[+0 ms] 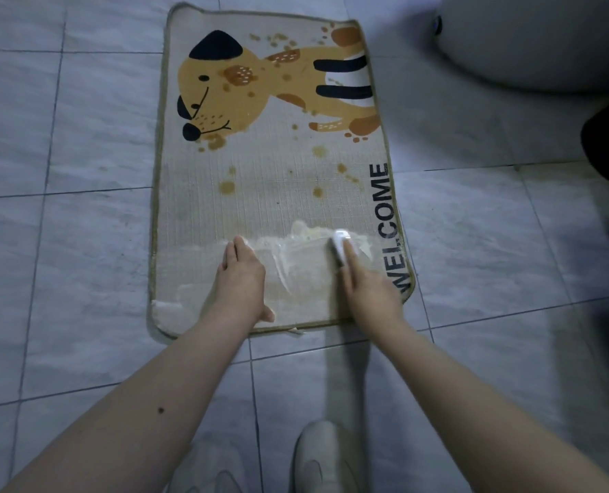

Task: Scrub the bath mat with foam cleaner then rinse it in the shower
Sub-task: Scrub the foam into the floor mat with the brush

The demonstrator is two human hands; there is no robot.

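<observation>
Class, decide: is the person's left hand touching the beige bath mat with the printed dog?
Touching. The head view shows the left hand laid flat, fingers straight, on the near end of the beige bath mat, no gap.

Pale grey marbled tile floor (82, 243) with dark grout lines, dimly lit. A white rounded fixture (544, 40) stands at the floor's far right corner, shadow beneath it.
</observation>
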